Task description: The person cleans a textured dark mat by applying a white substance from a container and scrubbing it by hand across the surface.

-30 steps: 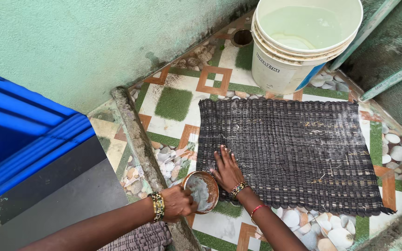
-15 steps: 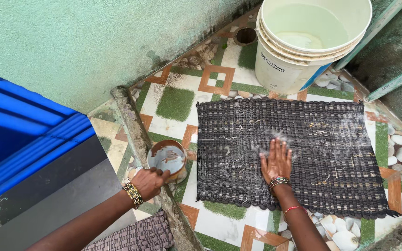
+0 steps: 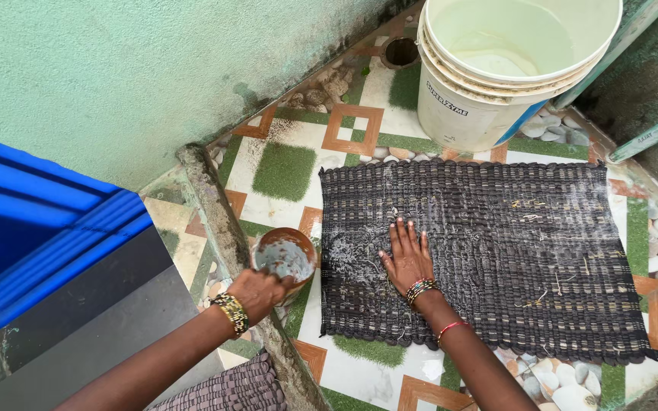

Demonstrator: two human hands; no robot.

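Right hand [image 3: 407, 259] lies flat on the dark woven mat [image 3: 496, 251], palm down, with the fingers spread apart and pointing away from me; it holds nothing. I see it on the left part of the mat, where whitish powder or foam covers the weave. Left hand [image 3: 259, 291] is closed on the near rim of a small brown bowl [image 3: 285, 257], which has a grey-white content inside. I see this bowl just beside the left edge of the mat, next to the low stone curb [image 3: 218, 221]. Beyond the mat, at its far edge, a white bucket [image 3: 489, 84] with water stands on the patterned tile floor [image 3: 283, 171]. A blue barrel [image 3: 32, 221] is on my left side.
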